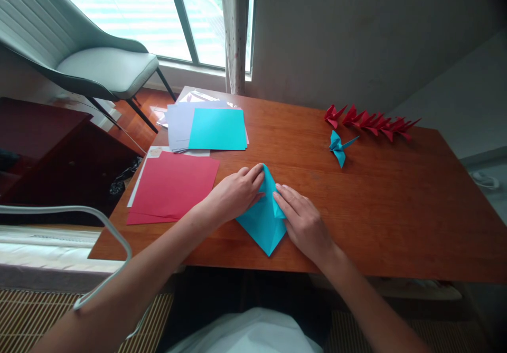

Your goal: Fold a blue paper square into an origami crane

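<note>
A bright blue sheet of origami paper (263, 229), partly folded into a kite-like diamond, lies on the table with one corner toward me. My left hand (241, 189) is closed at its upper left edge, the fingertips by the top corner and the thumb lower down. On the other side, my right hand (303, 218) presses a narrow folded flap (278, 209) at the paper's right edge. The fingers of that hand lie close together, and its thumb is hidden. Part of the paper's left side is covered by my left hand.
Red paper sheets (170, 186) lie to the left on the wooden table (380, 210). Behind them sits a stack with a blue sheet (217, 129) on top. Several red paper cranes (372, 122) line the back right, near a blue crane (337, 148). A chair (106, 70) stands back left.
</note>
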The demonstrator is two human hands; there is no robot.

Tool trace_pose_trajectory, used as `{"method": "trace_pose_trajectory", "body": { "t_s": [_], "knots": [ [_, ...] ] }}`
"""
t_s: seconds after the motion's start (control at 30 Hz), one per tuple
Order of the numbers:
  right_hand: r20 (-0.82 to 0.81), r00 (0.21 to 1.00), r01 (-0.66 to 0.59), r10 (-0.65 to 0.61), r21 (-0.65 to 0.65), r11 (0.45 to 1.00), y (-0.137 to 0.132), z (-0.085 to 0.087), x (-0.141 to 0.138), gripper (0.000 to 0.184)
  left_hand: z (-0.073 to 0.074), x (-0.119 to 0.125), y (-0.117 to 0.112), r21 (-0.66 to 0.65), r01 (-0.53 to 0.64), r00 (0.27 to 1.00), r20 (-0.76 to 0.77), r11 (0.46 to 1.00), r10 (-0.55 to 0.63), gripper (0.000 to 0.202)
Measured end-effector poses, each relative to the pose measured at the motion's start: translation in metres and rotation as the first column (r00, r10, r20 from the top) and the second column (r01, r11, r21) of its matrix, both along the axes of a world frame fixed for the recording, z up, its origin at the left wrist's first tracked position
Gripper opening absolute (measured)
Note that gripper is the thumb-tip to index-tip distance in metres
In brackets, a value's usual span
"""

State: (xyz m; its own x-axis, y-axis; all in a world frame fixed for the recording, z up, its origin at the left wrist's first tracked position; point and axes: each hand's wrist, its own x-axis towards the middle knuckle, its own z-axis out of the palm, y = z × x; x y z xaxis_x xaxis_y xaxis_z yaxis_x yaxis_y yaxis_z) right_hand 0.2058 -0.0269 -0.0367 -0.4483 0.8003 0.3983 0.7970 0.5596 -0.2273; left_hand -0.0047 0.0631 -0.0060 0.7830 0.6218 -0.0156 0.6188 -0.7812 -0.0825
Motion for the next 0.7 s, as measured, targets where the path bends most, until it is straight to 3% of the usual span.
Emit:
{"method": "trace_pose_trajectory", "body": {
  "t_s": [0.4, 0.7],
  "knots": [
    [0.119, 0.986, -0.126, 0.118, 0.065, 0.990, 0.0032, 0.0035, 0.0033, 0.039, -0.0032, -0.0005, 0.0002, 0.015, 0.048, 0.998, 0.037, 0.999, -0.049, 0.046],
    [0.094, 0.979, -0.190, 0.180, 0.110, 0.976, 0.0031, 0.0070, 0.0034, 0.033, -0.0015, 0.0001, -0.0003, 0.008, 0.054, 0.999, 0.003, 0.998, -0.054, 0.048]
  ]
}}
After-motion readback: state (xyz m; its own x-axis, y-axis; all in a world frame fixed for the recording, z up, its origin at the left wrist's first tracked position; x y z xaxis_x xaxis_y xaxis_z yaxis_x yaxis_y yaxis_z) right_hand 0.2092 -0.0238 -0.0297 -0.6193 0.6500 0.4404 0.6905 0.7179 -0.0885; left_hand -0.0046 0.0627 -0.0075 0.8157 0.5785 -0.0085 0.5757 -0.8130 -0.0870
